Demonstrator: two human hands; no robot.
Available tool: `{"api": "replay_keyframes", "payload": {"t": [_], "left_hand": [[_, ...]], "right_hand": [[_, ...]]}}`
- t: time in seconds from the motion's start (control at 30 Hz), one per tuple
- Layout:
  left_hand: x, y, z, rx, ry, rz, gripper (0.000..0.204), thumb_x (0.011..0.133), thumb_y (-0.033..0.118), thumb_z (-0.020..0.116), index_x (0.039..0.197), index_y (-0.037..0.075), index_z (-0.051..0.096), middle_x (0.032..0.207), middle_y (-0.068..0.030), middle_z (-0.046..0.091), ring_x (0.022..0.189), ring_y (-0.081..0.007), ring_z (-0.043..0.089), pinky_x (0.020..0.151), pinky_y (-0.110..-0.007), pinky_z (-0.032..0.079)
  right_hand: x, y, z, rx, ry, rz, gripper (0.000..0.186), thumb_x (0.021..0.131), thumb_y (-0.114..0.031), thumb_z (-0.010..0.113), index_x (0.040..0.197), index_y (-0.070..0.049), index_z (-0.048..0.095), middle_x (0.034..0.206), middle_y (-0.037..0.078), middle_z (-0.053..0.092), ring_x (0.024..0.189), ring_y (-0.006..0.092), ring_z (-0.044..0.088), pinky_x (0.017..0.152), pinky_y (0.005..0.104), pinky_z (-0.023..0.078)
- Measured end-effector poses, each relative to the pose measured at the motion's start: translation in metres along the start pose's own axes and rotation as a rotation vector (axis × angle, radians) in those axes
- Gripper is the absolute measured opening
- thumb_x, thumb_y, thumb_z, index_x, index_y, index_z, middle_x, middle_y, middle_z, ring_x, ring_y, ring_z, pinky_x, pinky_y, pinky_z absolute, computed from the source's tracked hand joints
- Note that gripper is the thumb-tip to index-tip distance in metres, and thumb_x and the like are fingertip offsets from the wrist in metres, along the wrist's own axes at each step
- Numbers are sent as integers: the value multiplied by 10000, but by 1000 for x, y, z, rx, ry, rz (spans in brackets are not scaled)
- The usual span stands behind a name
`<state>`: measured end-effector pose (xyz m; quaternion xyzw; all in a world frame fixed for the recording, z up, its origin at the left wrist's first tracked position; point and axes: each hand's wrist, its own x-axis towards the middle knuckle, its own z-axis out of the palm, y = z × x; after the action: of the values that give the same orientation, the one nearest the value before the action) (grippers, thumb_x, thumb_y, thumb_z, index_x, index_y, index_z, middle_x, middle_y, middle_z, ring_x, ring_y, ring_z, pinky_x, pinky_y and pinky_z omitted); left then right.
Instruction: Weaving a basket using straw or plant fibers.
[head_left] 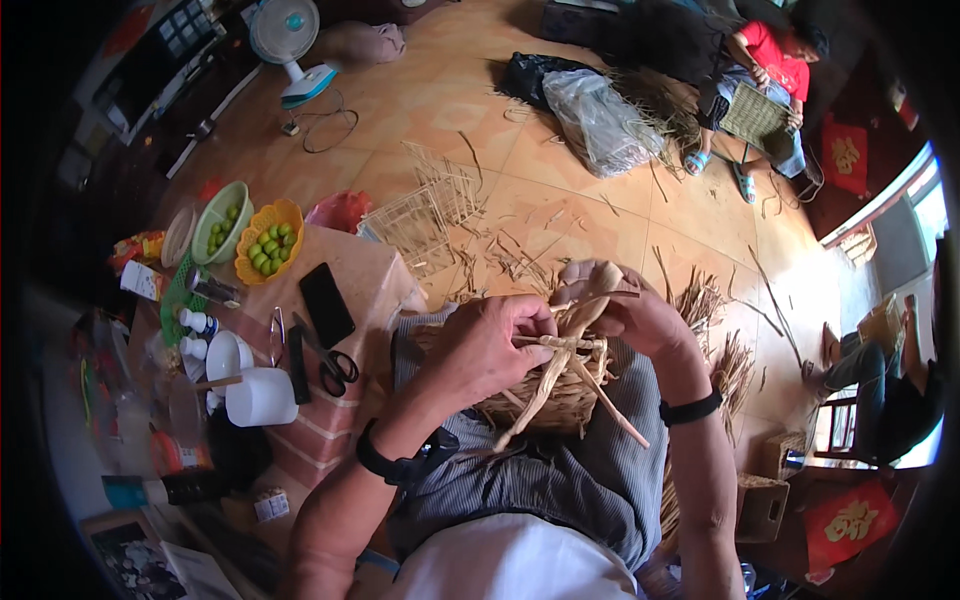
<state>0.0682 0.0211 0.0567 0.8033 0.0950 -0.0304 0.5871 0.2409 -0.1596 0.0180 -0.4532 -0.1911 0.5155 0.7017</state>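
Observation:
A basket woven from dried plant stalks [552, 408] rests on my lap between my knees. At its top, several flat tan strands [545, 390] cross over one another, and two loose ends hang toward me. My left hand [490, 345] pinches a thin strand at the crossing with thumb and forefinger. Opposite it, my right hand [635, 310] is closed around a broad twisted strand [590, 305] that stands up from the rim. Some of the right fingertips are hidden behind the strands. Both wrists wear black bands.
On the left, a table [375, 265] holds a phone [327, 306], scissors [338, 372], a white mug [262, 397] and bowls of green fruit [268, 250]. Stalk bundles [735, 365] lie by my right knee. A wire rack [420, 215] stands ahead. Another person [775, 70] handles a basket far right.

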Motion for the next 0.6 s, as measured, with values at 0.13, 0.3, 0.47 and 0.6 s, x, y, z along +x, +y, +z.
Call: {"api": "replay_keyframes", "payload": {"t": [0.13,0.3,0.47,0.6], "left_hand": [[1,-4,0,87,8,4,120,888,2,738,993,-15,682,942,-59,751,961,-128,738,903,-291,581],[6,12,6,209,96,1,139,866,42,758,988,-10,714,916,-104,787,923,-144,758,831,-297,584],[1,-7,0,175,68,11,141,860,68,768,966,-13,724,904,-125,791,897,-171,768,808,-318,586],[3,0,0,197,28,19,149,859,76,774,966,-15,726,909,-132,794,880,-185,772,799,-332,589]], "right_hand": [[2,9,-9,-211,-56,-48,194,1058,-138,616,1164,4,693,927,64,734,599,36,529,513,201,368],[22,24,-65,-1027,577,-631,129,1036,-65,621,1134,4,669,911,36,703,699,117,623,626,258,494],[12,20,-18,-248,213,-79,196,1031,-79,612,1206,9,616,1062,91,715,802,187,728,693,286,583],[16,10,-49,-446,467,-459,170,992,21,602,1158,-3,626,1073,117,707,838,236,752,796,320,586]]}}
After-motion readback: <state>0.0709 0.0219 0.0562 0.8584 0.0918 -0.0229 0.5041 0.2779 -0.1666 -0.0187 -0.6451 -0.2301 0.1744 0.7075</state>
